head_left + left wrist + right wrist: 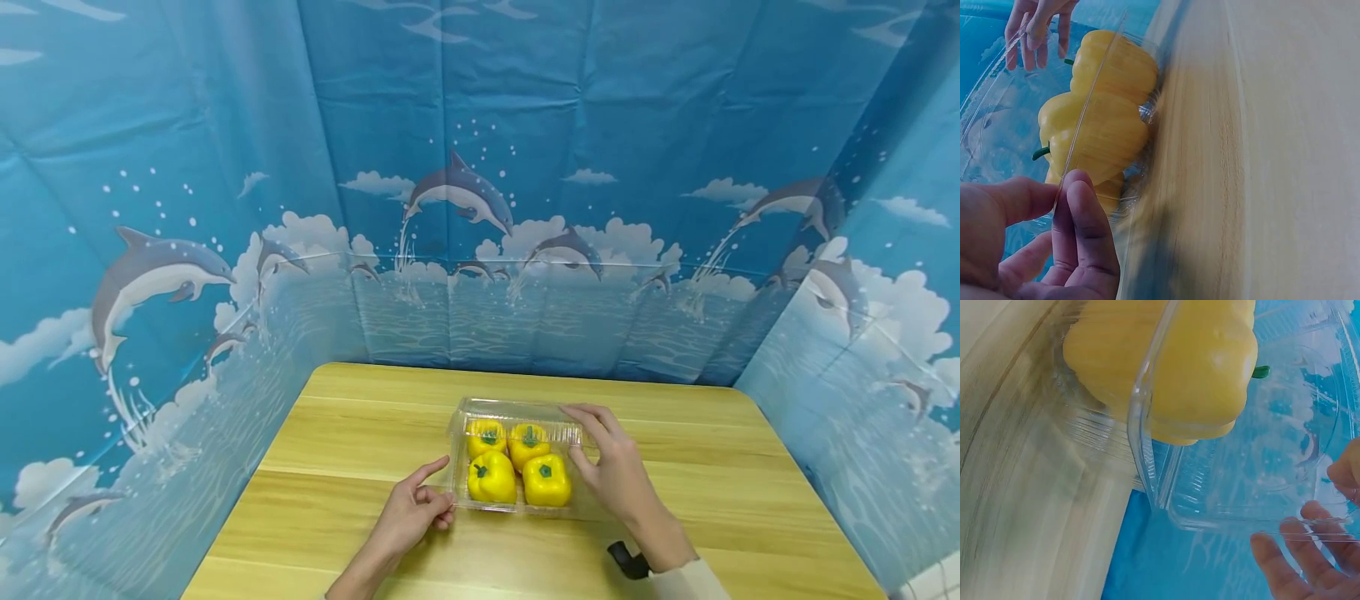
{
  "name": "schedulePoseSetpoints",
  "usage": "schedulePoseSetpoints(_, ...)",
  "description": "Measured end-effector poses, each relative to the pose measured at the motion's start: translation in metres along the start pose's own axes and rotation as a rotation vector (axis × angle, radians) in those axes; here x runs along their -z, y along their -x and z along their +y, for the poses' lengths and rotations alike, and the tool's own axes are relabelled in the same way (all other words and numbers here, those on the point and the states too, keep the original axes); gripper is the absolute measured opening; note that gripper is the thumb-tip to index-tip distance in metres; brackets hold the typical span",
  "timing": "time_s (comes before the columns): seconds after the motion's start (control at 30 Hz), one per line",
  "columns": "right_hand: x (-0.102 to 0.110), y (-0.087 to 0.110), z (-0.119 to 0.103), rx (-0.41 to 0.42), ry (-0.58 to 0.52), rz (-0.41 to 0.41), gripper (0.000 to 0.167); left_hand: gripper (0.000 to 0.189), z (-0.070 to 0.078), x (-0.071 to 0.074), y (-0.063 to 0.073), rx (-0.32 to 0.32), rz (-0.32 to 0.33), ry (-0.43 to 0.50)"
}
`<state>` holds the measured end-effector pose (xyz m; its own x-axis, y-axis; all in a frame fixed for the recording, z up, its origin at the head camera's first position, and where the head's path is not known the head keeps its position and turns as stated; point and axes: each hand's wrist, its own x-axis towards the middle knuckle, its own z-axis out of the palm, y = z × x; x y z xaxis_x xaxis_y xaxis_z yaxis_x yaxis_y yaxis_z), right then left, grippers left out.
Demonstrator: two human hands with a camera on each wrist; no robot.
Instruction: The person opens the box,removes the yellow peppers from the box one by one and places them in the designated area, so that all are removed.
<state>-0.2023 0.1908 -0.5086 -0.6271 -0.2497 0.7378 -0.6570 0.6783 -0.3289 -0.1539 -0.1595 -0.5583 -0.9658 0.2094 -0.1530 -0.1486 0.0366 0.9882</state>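
Several yellow bell peppers (546, 481) with green stems sit in a clear plastic clamshell container (486, 505) on the table. Its transparent lid (1235, 523) stands raised at a slant, hinged at the far side. My left hand (412, 510) is at the container's near left corner. In the left wrist view, thumb and fingers of that hand pinch the thin rim (1079, 140). At the right side, my right hand (617, 467) holds the lid's edge, thumb on one side and fingers spread on the other. A bell pepper (1204, 369) shows through the plastic in the right wrist view.
The light wooden table (360, 433) has rounded far corners. A blue curtain (517, 325) printed with dolphins and clouds hangs around its back and sides. A black strap piece (628, 560) is at my right wrist, beside a pale sleeve (688, 582).
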Motion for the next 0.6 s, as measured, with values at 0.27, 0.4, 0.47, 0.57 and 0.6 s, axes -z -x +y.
schedulePoseSetpoints(0.27,-0.003,-0.001,0.007,-0.066,0.018,0.042,0.059,0.075,-0.001,-0.001,0.000,0.001,0.010,0.007)
schedulePoseSetpoints(0.4,-0.004,-0.002,0.009,-0.117,-0.026,0.036,0.062,0.075,-0.002,-0.001,0.000,0.005,0.013,-0.001)
schedulePoseSetpoints(0.47,-0.005,-0.003,0.010,-0.144,-0.056,0.025,0.063,0.075,-0.002,-0.001,0.000,0.006,0.015,-0.005)
schedulePoseSetpoints(0.57,-0.005,-0.004,0.012,-0.190,-0.097,0.008,0.066,0.075,-0.002,-0.002,-0.001,0.008,0.015,-0.007)
schedulePoseSetpoints(0.6,-0.005,-0.004,0.013,-0.205,-0.112,0.002,0.067,0.075,-0.002,-0.002,-0.001,0.009,0.015,-0.007)
